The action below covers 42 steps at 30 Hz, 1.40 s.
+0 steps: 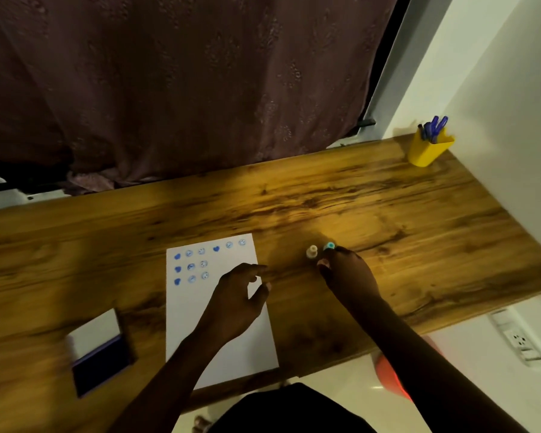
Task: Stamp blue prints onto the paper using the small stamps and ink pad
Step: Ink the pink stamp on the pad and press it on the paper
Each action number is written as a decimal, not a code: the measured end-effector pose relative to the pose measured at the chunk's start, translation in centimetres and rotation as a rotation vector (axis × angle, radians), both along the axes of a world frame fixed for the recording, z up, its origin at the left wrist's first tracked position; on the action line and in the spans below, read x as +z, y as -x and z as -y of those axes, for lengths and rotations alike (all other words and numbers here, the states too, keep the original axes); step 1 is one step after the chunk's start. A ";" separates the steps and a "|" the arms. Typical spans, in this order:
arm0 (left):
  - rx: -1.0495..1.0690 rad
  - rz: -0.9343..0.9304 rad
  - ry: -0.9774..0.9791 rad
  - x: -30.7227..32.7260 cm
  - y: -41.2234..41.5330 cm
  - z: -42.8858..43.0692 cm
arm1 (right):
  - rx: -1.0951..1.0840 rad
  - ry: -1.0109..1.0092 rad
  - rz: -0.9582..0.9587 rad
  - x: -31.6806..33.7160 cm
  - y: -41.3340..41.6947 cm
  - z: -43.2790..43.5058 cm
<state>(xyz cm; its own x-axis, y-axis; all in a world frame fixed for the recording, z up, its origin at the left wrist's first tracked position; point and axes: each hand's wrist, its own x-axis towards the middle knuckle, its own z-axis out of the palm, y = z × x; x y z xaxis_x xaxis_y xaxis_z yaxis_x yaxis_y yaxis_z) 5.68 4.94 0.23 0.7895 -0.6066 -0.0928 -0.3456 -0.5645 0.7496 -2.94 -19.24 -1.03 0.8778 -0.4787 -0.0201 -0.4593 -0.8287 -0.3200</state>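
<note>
Head view: one camera, looking down on the table (388, 214).
Right hand (345, 267): fingers curled at two small stamps, the teal-topped stamp (329, 246) at its fingertips, the cream stamp (311, 252) just left of them; whether it grips either, I cannot tell.
Left hand (241, 295): loosely open, empty, over the paper (213, 323).
Prints (194, 264): blue rows beyond the left hand.
Ink pad (102, 360): open, left of the left hand (well apart).
Doing it well: pinch one stamp upright, ink it evenly, press straight down in the next free spot while the left hand steadies the sheet.
</note>
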 end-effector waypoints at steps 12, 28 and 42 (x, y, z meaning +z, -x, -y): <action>0.061 -0.083 0.228 2.2 0.4 -2.2 | -0.209 -1.068 0.139 6.6 -1.1 -7.9; 0.263 -0.018 0.311 4.4 0.7 -12.8 | 0.051 -1.066 -0.100 6.4 -5.5 -18.7; 0.562 -0.137 0.297 3.4 0.7 -24.9 | 0.571 -0.529 -0.102 5.8 -7.2 -26.7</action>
